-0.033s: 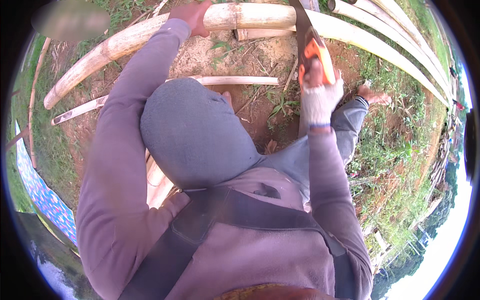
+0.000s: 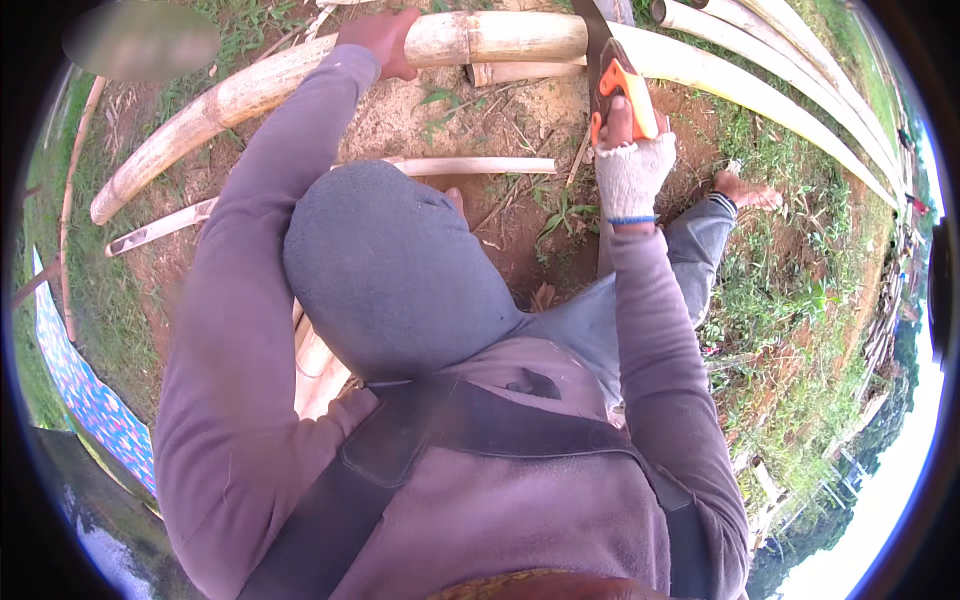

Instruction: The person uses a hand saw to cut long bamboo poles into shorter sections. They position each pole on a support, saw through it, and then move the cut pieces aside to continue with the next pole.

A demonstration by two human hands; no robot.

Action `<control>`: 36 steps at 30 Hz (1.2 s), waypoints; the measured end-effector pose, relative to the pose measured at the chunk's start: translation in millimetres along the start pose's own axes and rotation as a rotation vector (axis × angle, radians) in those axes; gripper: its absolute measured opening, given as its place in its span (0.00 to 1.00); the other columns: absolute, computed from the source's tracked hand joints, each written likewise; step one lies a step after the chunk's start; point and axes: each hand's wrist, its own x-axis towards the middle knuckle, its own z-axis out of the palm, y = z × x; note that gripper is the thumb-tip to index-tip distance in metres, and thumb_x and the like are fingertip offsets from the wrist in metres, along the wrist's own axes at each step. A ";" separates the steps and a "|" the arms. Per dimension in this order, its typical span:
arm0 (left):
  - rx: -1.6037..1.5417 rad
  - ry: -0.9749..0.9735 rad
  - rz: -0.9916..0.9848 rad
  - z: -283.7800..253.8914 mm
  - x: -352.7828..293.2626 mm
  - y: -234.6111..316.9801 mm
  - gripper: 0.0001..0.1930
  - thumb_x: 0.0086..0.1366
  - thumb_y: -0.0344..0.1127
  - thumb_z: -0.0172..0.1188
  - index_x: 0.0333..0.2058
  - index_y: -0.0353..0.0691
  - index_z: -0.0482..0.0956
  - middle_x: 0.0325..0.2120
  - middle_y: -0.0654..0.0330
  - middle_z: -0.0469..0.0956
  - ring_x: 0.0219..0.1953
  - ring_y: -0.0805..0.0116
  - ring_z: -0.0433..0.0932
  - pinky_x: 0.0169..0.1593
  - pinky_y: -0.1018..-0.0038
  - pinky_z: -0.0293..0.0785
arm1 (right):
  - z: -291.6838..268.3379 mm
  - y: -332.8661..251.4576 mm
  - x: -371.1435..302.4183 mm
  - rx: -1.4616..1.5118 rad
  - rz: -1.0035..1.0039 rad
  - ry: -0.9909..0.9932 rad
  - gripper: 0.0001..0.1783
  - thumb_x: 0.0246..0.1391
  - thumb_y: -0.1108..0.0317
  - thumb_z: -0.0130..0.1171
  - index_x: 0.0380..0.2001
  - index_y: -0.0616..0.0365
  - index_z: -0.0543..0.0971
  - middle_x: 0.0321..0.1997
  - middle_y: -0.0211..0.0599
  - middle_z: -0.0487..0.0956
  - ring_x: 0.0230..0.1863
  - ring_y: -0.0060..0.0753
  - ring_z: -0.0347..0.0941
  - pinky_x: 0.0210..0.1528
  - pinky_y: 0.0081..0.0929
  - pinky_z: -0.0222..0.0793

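Observation:
A thick pale bamboo pole (image 2: 520, 38) lies across the far side in front of me, bowed by the lens. My bare left hand (image 2: 383, 42) grips the pole from above, left of a node. In my right hand (image 2: 636, 170), which wears a white knitted glove with the fingertips uncovered, is a handsaw (image 2: 638, 98) with an orange and black handle. Its dark blade crosses the pole to the right of my left hand. How deep the blade sits in the bamboo I cannot tell.
A shorter bamboo piece (image 2: 530, 72) lies beneath the pole. Several more poles (image 2: 790, 68) rest at the far right. A split bamboo strip (image 2: 490, 166) lies near my bent knee (image 2: 385, 260). Blue patterned cloth (image 2: 85, 390) is at the left, weeds (image 2: 780, 270) at the right.
My right hand and the saw have moved slightly away from me, toward the pole. My left hand keeps its grip in nearly the same place.

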 end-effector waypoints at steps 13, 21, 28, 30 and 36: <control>0.053 0.017 -0.038 6.7 9.9 -17.1 0.47 0.51 0.51 0.81 0.69 0.53 0.69 0.48 0.51 0.86 0.50 0.46 0.87 0.54 0.48 0.82 | -38.7 17.9 -57.8 0.486 0.263 0.059 0.14 0.71 0.65 0.65 0.51 0.65 0.78 0.38 0.36 0.84 0.37 0.26 0.82 0.39 0.23 0.78; 0.058 0.035 -0.040 -3.2 2.9 -9.2 0.48 0.51 0.50 0.81 0.70 0.54 0.68 0.47 0.50 0.86 0.47 0.45 0.87 0.53 0.49 0.83 | -32.9 50.6 -39.5 -0.147 -0.206 0.022 0.14 0.68 0.68 0.69 0.48 0.63 0.77 0.39 0.36 0.83 0.34 0.25 0.81 0.37 0.25 0.82; 0.022 0.004 -0.030 4.6 2.5 -13.5 0.48 0.50 0.50 0.80 0.70 0.53 0.68 0.46 0.47 0.85 0.48 0.42 0.86 0.53 0.49 0.82 | -48.1 28.1 -101.3 0.368 0.186 0.140 0.17 0.68 0.56 0.67 0.41 0.59 0.77 0.27 0.36 0.81 0.23 0.30 0.78 0.33 0.31 0.79; 0.012 0.030 -0.008 1.6 5.5 -4.9 0.48 0.50 0.50 0.80 0.69 0.53 0.69 0.46 0.47 0.85 0.49 0.43 0.86 0.53 0.49 0.82 | -3.4 41.0 -9.4 0.035 -0.249 0.177 0.17 0.69 0.57 0.67 0.42 0.62 0.79 0.28 0.38 0.82 0.27 0.34 0.80 0.34 0.33 0.79; 0.053 -0.050 -0.068 -26.7 0.8 -2.9 0.44 0.56 0.51 0.82 0.68 0.48 0.70 0.47 0.51 0.87 0.53 0.46 0.87 0.58 0.46 0.82 | -8.6 -0.6 -2.9 -0.270 -0.073 -0.014 0.13 0.68 0.65 0.71 0.46 0.63 0.81 0.33 0.34 0.83 0.35 0.25 0.81 0.35 0.26 0.78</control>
